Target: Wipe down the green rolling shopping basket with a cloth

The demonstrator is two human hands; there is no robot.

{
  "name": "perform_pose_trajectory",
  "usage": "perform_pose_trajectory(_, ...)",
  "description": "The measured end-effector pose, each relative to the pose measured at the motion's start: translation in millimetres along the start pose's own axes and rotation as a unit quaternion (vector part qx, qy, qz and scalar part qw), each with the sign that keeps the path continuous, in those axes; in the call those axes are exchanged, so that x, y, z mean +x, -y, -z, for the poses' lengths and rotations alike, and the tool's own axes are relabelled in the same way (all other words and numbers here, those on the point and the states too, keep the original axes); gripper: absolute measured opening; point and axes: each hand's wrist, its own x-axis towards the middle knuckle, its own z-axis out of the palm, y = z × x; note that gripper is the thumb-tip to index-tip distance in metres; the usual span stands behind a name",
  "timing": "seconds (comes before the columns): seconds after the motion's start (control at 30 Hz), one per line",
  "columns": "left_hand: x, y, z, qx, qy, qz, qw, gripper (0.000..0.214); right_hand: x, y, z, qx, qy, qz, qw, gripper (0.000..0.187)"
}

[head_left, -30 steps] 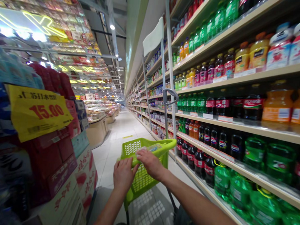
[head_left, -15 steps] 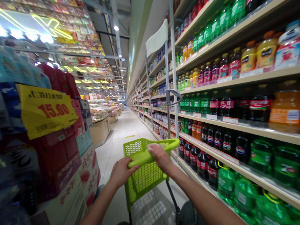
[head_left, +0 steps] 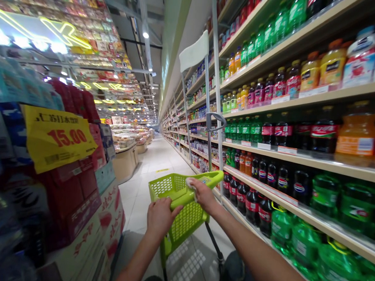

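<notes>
The person stands in a supermarket aisle behind a green shopping cart (head_left: 179, 205), a small trolley with a perforated plastic basket. The left hand (head_left: 160, 216) sits on the near end of the cart's handle bar (head_left: 201, 188), fingers curled over it in a closed grip. The right hand (head_left: 203, 194) lies further along the same bar, fingers folded over it and over a small pale item (head_left: 190, 183) pinned against the bar; what that item is cannot be told, as it is mostly covered. The cart stands on the tiled floor (head_left: 149, 163) directly ahead of the person, just beside the drinks shelving (head_left: 297, 156) on the right, and near the stacked red cartons (head_left: 81, 194) bearing a yellow price sign (head_left: 56, 138) on the left. The basket interior is largely hidden from this angle; no goods can be confirmed in it.

Assessment: the step in hand is steering the cart along the aisle, with both hands committed to the bar. The cart is angled slightly towards the shelving. A further move forward calls for an even two-handed push, with enough correction to keep the right front corner off the lower shelf edge and its bottles (head_left: 259, 202), while holding clearance from the carton stack.
</notes>
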Motion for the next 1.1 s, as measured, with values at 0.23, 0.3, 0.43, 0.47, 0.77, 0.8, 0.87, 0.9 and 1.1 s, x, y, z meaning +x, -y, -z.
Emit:
perform_pose_trajectory(0.23,5.3,-13.8,-21.4,-0.098,-0.006,-0.045,0.994,0.038,7.0,-41.9,20.8,-0.01,-0.047,-0.077,0.996,0.042)
perform_pose_trajectory(0.3,7.1,-5.7,-33.1,-0.155,0.005,-0.043,0.987,0.047,0.8,-36.8,23.5,-0.005,-0.047,-0.074,0.996,0.042)
perform_pose_trajectory(0.43,7.1,-4.7,-46.1,-0.157,0.037,-0.007,0.987,0.056,-17.5,-3.1,21.9,0.053,-0.008,-0.008,0.999,0.041)
perform_pose_trajectory(0.47,6.3,-9.2,-45.9,-0.149,0.04,-0.007,0.988,0.056,-21.7,5.6,21.1,0.067,0.002,0.013,0.998,0.04)
perform_pose_trajectory(0.77,6.5,-21.8,-52.1,-0.157,0.066,-0.051,0.984,0.058,-29.7,-27.9,60.3,-0.023,-0.043,-0.072,0.996,0.039)
perform_pose_trajectory(0.8,8.0,-19.7,-56.9,-0.155,0.078,-0.04,0.984,0.059,-30.1,-30.9,63.7,-0.032,-0.047,-0.077,0.995,0.04)
perform_pose_trajectory(0.87,10.3,-20.1,-65.7,-0.142,0.102,-0.022,0.984,0.065,-33.2,-27.5,62.1,-0.05,-0.056,-0.074,0.994,0.043)
perform_pose_trajectory(0.9,10.9,-23.0,-68.9,-0.135,0.111,-0.017,0.984,0.068,-35.9,-22.1,57.2,-0.06,-0.06,-0.063,0.994,0.043)
perform_pose_trajectory(1.1,8.3,-40.3,-71.2,-0.102,0.13,-0.05,0.985,0.072,-52.0,-3.7,29.6,-0.147,0.0,0.061,0.987,0.038)
